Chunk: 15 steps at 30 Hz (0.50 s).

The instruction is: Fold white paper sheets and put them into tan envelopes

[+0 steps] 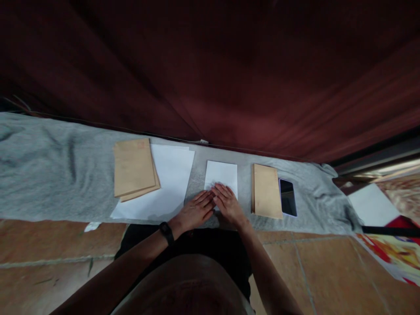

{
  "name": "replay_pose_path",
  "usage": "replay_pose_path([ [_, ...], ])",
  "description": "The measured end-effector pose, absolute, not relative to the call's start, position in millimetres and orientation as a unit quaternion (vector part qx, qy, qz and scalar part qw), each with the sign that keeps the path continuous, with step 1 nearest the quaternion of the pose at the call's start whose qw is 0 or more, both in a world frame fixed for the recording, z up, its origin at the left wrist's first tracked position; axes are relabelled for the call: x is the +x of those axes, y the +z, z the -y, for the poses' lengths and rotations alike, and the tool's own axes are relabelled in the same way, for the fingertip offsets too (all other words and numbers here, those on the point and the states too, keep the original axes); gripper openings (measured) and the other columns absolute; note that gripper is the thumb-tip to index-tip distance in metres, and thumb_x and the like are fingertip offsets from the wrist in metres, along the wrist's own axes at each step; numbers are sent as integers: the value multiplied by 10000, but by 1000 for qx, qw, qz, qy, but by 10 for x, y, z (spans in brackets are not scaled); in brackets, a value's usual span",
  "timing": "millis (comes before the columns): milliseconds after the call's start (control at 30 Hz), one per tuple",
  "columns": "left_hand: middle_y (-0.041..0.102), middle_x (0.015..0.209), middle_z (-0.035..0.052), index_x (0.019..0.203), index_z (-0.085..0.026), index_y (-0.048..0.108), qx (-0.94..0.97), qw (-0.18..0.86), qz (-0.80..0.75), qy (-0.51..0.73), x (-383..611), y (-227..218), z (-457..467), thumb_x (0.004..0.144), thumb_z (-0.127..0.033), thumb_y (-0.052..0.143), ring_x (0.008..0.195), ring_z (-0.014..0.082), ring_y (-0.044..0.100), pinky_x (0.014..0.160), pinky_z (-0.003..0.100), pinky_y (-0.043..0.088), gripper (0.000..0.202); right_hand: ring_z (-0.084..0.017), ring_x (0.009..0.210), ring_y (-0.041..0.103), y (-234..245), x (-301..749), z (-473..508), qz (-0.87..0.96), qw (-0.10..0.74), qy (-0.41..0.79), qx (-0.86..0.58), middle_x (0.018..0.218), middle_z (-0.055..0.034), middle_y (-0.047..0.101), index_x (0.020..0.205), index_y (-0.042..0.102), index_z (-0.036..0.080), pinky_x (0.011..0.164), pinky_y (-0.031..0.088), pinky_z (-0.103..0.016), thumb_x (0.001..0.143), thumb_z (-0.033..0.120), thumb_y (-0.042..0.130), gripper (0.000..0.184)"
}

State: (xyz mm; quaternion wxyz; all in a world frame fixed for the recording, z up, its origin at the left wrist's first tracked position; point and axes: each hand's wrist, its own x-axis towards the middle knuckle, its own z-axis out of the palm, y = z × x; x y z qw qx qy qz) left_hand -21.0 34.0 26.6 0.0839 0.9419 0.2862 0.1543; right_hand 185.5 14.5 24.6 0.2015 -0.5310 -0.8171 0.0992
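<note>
A white sheet of paper (221,171), small and apparently folded, lies flat in the middle of the grey cloth. My right hand (228,204) rests on its lower part, fingers stretched out and pointing up to the left. Beside it, my left hand (197,210) lies flat with fingers extended, its tips meeting the right fingertips at the paper's lower left edge. Under both hands the lower edge of the paper is hidden. Left of them, large white sheets (172,175) lie partly under several brown envelopes (134,168). To the right is a stack of brown envelopes (267,191).
A phone (288,197) lies right of the envelope stack. The grey cloth (49,170) covers a long narrow surface against a dark red curtain-like backdrop (210,78). Tiled floor (315,258) shows in front. At far right are a white board (374,208) and a colourful printed bag (398,253).
</note>
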Motion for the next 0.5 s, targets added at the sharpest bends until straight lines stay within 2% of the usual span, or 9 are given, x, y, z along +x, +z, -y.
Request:
replay_pose_path([
  [100,613,1412,126,1333,-169,609,940,80,-293,153,-205,251,-329,983,-289,524,1389,254,505,1202,456,369,380,-208,1482,375,204,1835,-387,835,173,80,-516,1572,-19,454,1506,459,286,1243,282,-487,1068,326,385,446],
  [200,581,1455,117,1384,-183,573,941,78,-292,151,-204,246,-334,993,-300,507,1401,249,492,1200,449,369,414,-222,1499,341,157,1848,-598,840,161,62,-514,1606,-17,400,1523,432,285,1254,238,-495,1068,327,394,459],
  [500,528,1514,94,1401,-203,561,938,91,-293,161,-209,228,-346,994,-290,506,1434,233,451,1218,430,340,421,-253,1512,306,180,1881,-1097,810,111,46,-574,1643,-42,325,1550,391,268,1251,196,-506,1075,382,355,489],
])
